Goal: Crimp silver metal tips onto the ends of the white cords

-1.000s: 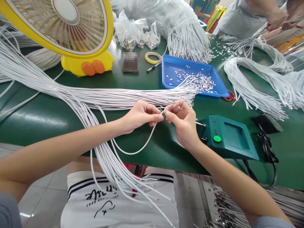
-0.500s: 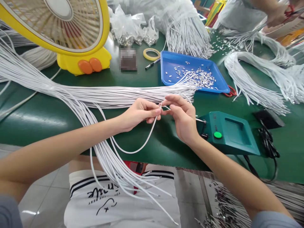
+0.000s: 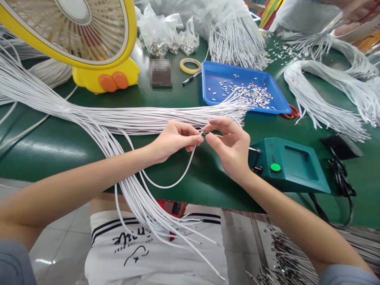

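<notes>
My left hand [image 3: 175, 140] pinches the end of a white cord [image 3: 181, 178] that loops down below the table edge. My right hand [image 3: 230, 144] meets it fingertip to fingertip, pinching something small at the cord's tip that I cannot make out. Both hands hover over the green table [image 3: 59, 146], just in front of a long bundle of white cords [image 3: 133, 118]. A green press device [image 3: 289, 166] with a round green button sits right of my right hand. A blue tray [image 3: 213, 79] with small metal clips lies behind.
A yellow fan [image 3: 89, 43] stands at the back left. Bags of metal parts [image 3: 166, 35], a tape roll [image 3: 190, 65], a pen and more cord bundles [image 3: 326, 99] lie at the back and right. Another person's hands [image 3: 353, 12] work at the top right. A black cable [image 3: 341, 182] trails from the device.
My hands stay joined at the cord tip, shifting only slightly; my right fingers have adjusted their pinch. The view has tilted a little.
</notes>
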`<state>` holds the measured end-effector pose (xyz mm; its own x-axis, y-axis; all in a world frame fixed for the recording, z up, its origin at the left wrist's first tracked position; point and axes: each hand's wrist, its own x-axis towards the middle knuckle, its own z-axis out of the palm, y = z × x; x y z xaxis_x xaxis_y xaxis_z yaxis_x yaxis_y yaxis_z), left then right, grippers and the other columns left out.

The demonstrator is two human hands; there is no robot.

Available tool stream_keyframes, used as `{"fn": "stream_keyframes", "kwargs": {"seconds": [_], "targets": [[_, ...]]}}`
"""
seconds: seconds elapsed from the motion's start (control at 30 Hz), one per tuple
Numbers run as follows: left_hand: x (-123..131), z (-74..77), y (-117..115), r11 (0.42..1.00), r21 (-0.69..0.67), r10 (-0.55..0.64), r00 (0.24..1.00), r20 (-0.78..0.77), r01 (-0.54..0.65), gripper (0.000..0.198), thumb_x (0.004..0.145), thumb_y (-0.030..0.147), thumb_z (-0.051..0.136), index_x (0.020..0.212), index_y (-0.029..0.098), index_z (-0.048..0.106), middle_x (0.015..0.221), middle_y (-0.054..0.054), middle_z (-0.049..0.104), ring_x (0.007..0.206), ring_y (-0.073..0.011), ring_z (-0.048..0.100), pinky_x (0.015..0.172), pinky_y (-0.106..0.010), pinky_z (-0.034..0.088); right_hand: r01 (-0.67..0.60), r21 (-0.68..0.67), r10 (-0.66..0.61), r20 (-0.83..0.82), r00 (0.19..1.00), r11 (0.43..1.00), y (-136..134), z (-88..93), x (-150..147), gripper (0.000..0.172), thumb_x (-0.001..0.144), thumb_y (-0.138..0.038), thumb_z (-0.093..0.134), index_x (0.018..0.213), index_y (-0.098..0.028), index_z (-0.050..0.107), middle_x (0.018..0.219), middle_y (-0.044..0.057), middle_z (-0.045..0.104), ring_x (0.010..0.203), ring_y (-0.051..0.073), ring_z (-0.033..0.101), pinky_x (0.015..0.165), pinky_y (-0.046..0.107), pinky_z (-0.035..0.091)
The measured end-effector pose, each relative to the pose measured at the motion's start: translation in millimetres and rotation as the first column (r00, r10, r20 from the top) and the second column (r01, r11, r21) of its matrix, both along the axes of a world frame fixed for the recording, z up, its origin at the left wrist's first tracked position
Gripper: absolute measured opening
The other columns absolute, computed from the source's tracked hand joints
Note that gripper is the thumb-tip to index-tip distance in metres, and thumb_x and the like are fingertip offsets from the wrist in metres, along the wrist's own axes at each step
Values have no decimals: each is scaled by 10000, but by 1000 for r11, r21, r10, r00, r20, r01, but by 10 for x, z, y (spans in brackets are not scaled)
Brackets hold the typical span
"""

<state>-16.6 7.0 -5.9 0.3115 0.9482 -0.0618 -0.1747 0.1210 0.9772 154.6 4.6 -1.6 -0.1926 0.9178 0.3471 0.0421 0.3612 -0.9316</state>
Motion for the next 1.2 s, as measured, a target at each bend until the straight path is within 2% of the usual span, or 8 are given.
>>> {"fn": "stream_keyframes", "kwargs": {"seconds": [0.33, 0.47, 0.63, 0.73, 0.83, 0.93, 1.0, 1.2], "targets": [[-27, 5, -5, 977, 45, -207, 978, -15, 207, 326, 738, 398, 793, 702, 87, 702, 580, -36, 646, 472, -68, 555, 492, -179, 455, 26, 321, -94, 197, 976, 947, 12, 6, 34, 155, 811, -86, 633, 901, -212, 638, 823, -14, 671, 727, 112, 646, 667, 259, 538], [-30, -21, -24, 913, 378, -52, 963, -264, 153, 292, 857, 366, 663, 744, 99, 696, 573, -41, 640, 462, -88, 554, 482, -205, 451, 1, 147, -20, 127, 992, 989, 14, 39, 27, 153, 796, -124, 645, 785, -213, 520, 753, -26, 580, 699, 104, 577, 615, 243, 477], [-161, -94, 61, 180, 935, 609, 713, -349, 305, 221, 919, 134, 478, 814, 153, 671, 699, -40, 685, 571, -102, 596, 514, -213, 412, -294, -470, 160, -304, 939, 832, 2, 82, -33, 358, 664, -206, 784, 725, -210, 432, 632, -67, 502, 575, 67, 438, 526, 204, 374], [-211, -99, 86, -37, 926, 684, 685, -250, 375, 221, 905, 70, 455, 849, 155, 651, 720, -36, 689, 588, -102, 594, 532, -216, 422, -469, -640, 84, -536, 840, 609, -25, 83, -74, 401, 580, -185, 823, 741, -206, 457, 641, -67, 477, 581, 62, 424, 480, 175, 315], [-152, -66, 44, 162, 956, 618, 731, -290, 243, 186, 889, 114, 506, 804, 163, 665, 688, -34, 677, 596, -102, 599, 552, -205, 450, -456, -611, 86, -536, 840, 647, -33, 74, -79, 312, 629, -179, 805, 776, -199, 531, 662, -59, 494, 576, 55, 431, 467, 164, 318], [-48, -5, -8, 722, 692, 317, 882, -348, 13, 144, 832, 206, 624, 711, 139, 667, 579, -21, 628, 497, -92, 570, 481, -192, 448, -214, -403, 86, -313, 946, 890, 1, 39, -44, 151, 757, -212, 727, 873, -204, 629, 708, -40, 559, 585, 67, 492, 514, 200, 423], [-12, 36, -15, 964, 265, 35, 974, -222, 26, 169, 781, 248, 689, 678, 116, 663, 545, -17, 612, 431, -85, 549, 402, -176, 416, -26, -158, 12, -91, 996, 987, 39, -4, -8, 130, 829, -205, 651, 959, -211, 658, 808, -6, 636, 636, 91, 554, 557, 232, 482], [-68, 60, 63, 960, -248, -91, 981, 173, 133, 175, 734, 220, 747, 678, 69, 681, 613, -44, 659, 404, -54, 546, 363, -123, 396, 42, 502, -282, 413, 866, 864, 151, -97, 87, 224, 894, -152, 565, 1087, -219, 658, 1009, 63, 702, 841, 163, 634, 628, 276, 533]]}}
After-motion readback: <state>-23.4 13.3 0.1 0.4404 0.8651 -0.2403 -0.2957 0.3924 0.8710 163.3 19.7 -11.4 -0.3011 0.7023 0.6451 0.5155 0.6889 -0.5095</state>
